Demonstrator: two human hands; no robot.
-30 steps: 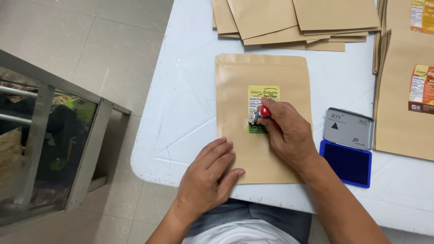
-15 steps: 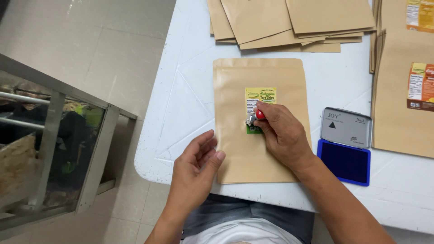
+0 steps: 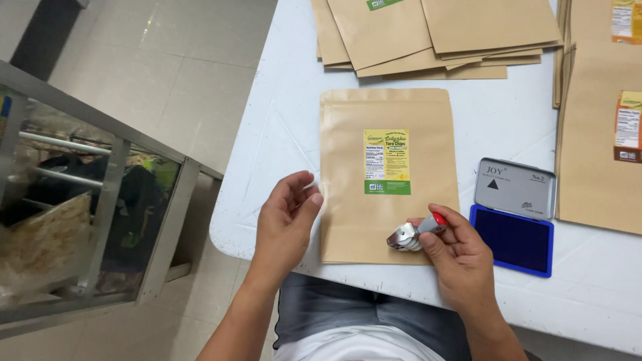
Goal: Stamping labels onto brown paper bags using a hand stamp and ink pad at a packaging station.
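Note:
A brown paper pouch [image 3: 348, 220] lies flat on the white table [image 3: 287, 134], with a yellow and green label [image 3: 386, 162] near its middle. My right hand [image 3: 458, 257] holds a small metal stamp with a red top [image 3: 414, 232] over the pouch's lower right corner, lifted off the label. My left hand [image 3: 284, 224] hovers with fingers apart just left of the pouch's left edge, holding nothing.
An open blue ink pad with a grey lid [image 3: 513, 217] sits right of the pouch. More brown pouches are stacked at the back [image 3: 428, 33] and at the right [image 3: 602, 134]. A metal-framed glass cabinet [image 3: 87, 200] stands on the floor to the left.
My right hand has drawn the stamp back from the label toward the pouch's lower right. My left hand has come off the pouch and moved to its left edge.

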